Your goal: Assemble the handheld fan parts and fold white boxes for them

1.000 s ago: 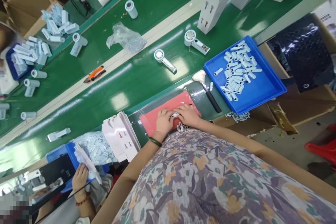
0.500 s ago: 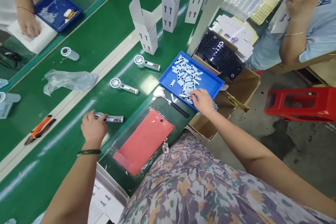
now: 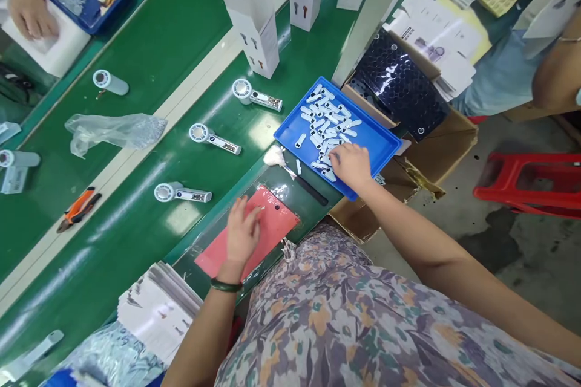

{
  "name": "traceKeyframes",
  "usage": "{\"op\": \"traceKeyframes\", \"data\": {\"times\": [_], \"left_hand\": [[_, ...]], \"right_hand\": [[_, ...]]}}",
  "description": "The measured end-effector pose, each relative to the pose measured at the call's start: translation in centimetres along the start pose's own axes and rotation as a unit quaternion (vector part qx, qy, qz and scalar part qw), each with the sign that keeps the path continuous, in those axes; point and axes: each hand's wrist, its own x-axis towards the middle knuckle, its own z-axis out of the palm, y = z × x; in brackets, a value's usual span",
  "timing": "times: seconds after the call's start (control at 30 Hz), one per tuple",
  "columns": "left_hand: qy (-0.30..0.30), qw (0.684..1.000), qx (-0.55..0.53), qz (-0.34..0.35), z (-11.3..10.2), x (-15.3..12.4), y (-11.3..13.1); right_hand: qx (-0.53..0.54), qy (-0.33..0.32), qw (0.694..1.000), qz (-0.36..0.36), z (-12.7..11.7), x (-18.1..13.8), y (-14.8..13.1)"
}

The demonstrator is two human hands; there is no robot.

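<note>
**Right hand in the parts tray, left hand over the red pad**

The right hand (image 3: 351,166) reaches into a blue tray (image 3: 372,154) and lies on a loose heap of small white parts (image 3: 327,127); its fingers (image 3: 338,160) sit close together among them, though whether they clamp a part cannot be told. The tray stands at the edge of the green desk (image 3: 149,54), tilted slightly, with one part lying apart from the heap.

The left hand (image 3: 242,233), wearing a green bangle (image 3: 226,285), is over a red pad (image 3: 276,217), its fingers (image 3: 247,211) spread apart and holding nothing (contact with the pad is hard to judge). A brush (image 3: 311,190) lies between the pad and the tray.

Three small white fans (image 3: 209,139) lie on the desk beyond the hands, beside orange pliers (image 3: 78,208) and a crumpled plastic bag (image 3: 115,131). Printed cartons (image 3: 252,18) stand upright farther along, and a co-worker's hand (image 3: 29,15) rests on white foam at the top left.
</note>
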Motion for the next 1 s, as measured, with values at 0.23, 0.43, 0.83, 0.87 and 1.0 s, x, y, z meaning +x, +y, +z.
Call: {"op": "traceKeyframes", "data": {"times": [0.23, 0.43, 0.83, 0.87, 1.0], "left_hand": [[-0.044, 0.996, -0.07, 0.042, 1.9, 4.6, 3.6], [-0.075, 0.995, -0.019, 0.06, 4.2, 14.6, 7.4], [-0.012, 0.993, -0.105, 0.049, 5.4, 15.8, 7.7], [-0.004, 0.991, -0.124, 0.05, 5.1, 15.5, 7.5], [0.012, 0.975, -0.221, -0.017, 3.8, 13.9, 6.2]], "right_hand": [[0.017, 0.018, 0.999, -0.029, 1.0, -0.7, 1.1], [0.032, 0.071, 0.996, 0.045, 1.1, -0.9, -0.3], [0.292, 0.068, 0.951, 0.078, 1.3, -13.0, -0.8], [0.306, 0.07, 0.945, 0.087, 1.8, -13.6, -0.5], [0.349, 0.099, 0.927, 0.094, 2.9, -13.9, -0.4]]}}
